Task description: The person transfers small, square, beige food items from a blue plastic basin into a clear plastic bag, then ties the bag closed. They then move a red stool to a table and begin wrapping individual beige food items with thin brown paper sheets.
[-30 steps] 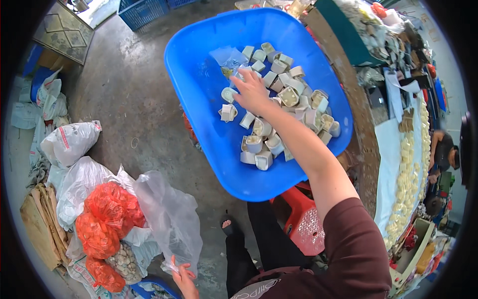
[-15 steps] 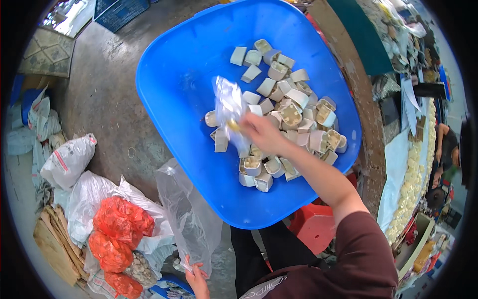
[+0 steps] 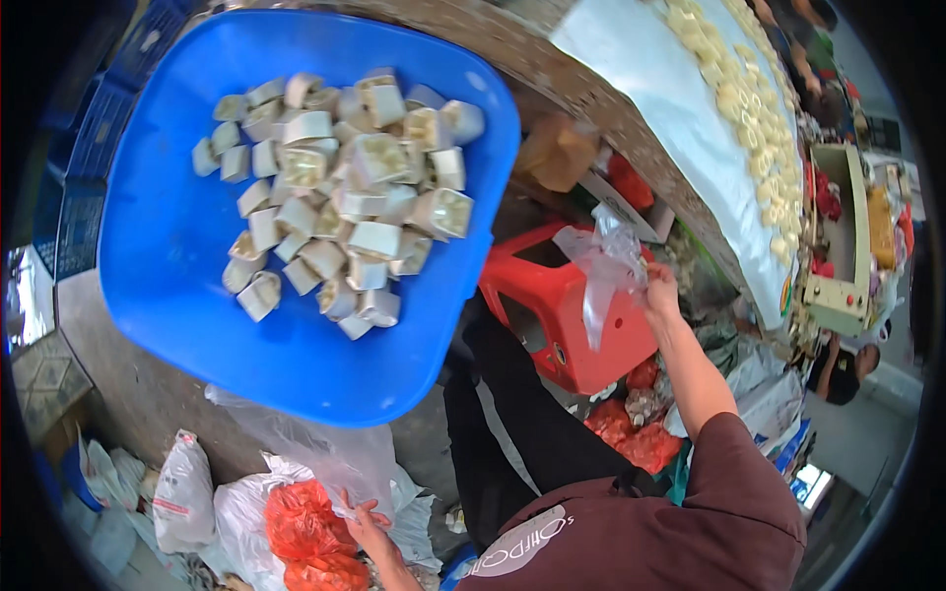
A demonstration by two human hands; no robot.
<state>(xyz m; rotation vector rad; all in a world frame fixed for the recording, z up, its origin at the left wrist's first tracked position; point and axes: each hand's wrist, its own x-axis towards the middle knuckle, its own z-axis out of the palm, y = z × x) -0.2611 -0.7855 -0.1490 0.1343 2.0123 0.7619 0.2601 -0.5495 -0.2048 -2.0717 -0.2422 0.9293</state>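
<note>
My right hand (image 3: 662,288) has its fingers closed on a small crumpled clear plastic bag (image 3: 603,258), held over a red plastic stool (image 3: 616,340). Low in the view, my left hand (image 3: 369,524) pinches the edge of a large clear plastic bag (image 3: 350,458), which hangs beside the blue tub. That big blue tub (image 3: 187,325) fills the upper left. Inside it lies a heap of small off-white hollow block-like pieces (image 3: 374,239), some showing yellowish insides. Neither hand touches the tub.
Red bags (image 3: 301,517) and white sacks (image 3: 184,492) lie at lower left. A worktable (image 3: 631,84) with rows of small pale pieces (image 3: 724,84) runs along the upper right. Blue crates (image 3: 84,217) stand at far left. More red bags (image 3: 645,443) sit past the stool. Other people are at far right.
My right hand has moved out of the tub to the right with the small clear bag, now over the stool. The view has turned right; my left hand still holds the large bag.
</note>
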